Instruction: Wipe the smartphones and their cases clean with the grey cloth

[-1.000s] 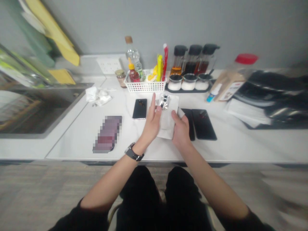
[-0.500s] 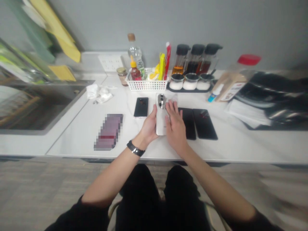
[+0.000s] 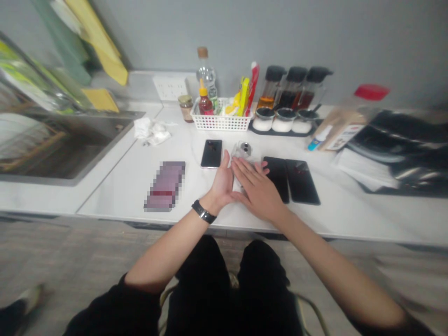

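Observation:
A silver-white phone (image 3: 245, 148) is between my hands, back side up, with its camera part showing above my fingers; the rest is mostly covered. My left hand (image 3: 222, 186), with a black strap at the wrist, is closed around the phone from below. Its thumb stands along the left edge and fingertips show at the right. My right hand (image 3: 261, 191) lies flat across the phone's back, fingers stretched out. Something clear and crinkled shows beside the camera part; I cannot tell what it is. Left of my hands lies a small black phone (image 3: 211, 154).
Two dark phones (image 3: 303, 182) lie right of my hands. A pixelated purplish item (image 3: 164, 186) lies left. Behind stand a white basket (image 3: 221, 123) of condiments, a seasoning rack (image 3: 283, 130) and a red-lidded container (image 3: 345, 121). Crumpled tissue (image 3: 152, 132) lies near the sink (image 3: 105, 154).
My right hand has slid left and turned across the phone, covering most of its back. The phone's camera part now shows farther right. The whole view has shifted slightly.

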Demonstrator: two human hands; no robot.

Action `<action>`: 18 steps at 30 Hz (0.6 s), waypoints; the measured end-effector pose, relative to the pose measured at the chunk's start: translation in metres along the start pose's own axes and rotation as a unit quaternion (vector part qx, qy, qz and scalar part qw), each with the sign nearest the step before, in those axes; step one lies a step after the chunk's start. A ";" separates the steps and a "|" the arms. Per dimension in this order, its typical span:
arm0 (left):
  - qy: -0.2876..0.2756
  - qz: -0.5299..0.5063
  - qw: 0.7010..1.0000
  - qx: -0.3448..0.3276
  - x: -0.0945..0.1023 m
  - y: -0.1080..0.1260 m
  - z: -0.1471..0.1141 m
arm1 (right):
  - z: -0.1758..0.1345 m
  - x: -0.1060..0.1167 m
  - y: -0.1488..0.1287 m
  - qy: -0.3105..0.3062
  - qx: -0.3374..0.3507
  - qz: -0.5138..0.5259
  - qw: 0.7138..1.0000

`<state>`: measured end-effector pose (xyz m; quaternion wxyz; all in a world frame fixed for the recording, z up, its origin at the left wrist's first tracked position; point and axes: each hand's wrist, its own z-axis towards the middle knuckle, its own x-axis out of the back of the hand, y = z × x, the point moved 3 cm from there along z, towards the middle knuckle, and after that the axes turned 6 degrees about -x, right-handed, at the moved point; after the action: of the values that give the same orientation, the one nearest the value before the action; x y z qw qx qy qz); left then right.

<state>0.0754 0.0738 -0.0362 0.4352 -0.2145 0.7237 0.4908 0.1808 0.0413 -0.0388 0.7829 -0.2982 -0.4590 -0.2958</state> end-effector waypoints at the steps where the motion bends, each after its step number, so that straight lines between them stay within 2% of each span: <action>1: -0.013 -0.001 1.000 -0.011 -0.001 0.000 0.000 | 0.003 0.002 0.001 0.005 -0.010 -0.004 1.000; 4: 0.011 -0.002 1.000 -0.021 0.001 0.002 -0.002 | -0.002 0.000 -0.008 0.004 -0.008 0.006 1.000; 7: 0.051 -0.002 0.998 -0.034 0.007 0.008 -0.004 | -0.023 -0.003 -0.024 -0.011 0.029 0.013 0.999; 11: 0.023 -0.017 0.997 -0.071 0.006 0.013 -0.004 | -0.044 -0.001 -0.026 -0.029 0.076 -0.014 0.997; 14: 0.009 -0.009 0.998 -0.061 0.001 0.009 -0.003 | -0.032 0.005 -0.008 -0.022 0.048 -0.031 0.998; 18: 0.040 0.023 0.999 -0.029 -0.005 0.001 -0.007 | 0.010 0.012 0.019 0.010 -0.003 -0.036 0.999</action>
<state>0.0743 0.0677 -0.0309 0.3886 -0.2296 0.7307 0.5122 0.1945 0.0587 -0.0278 0.7752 -0.2807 -0.4609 -0.3285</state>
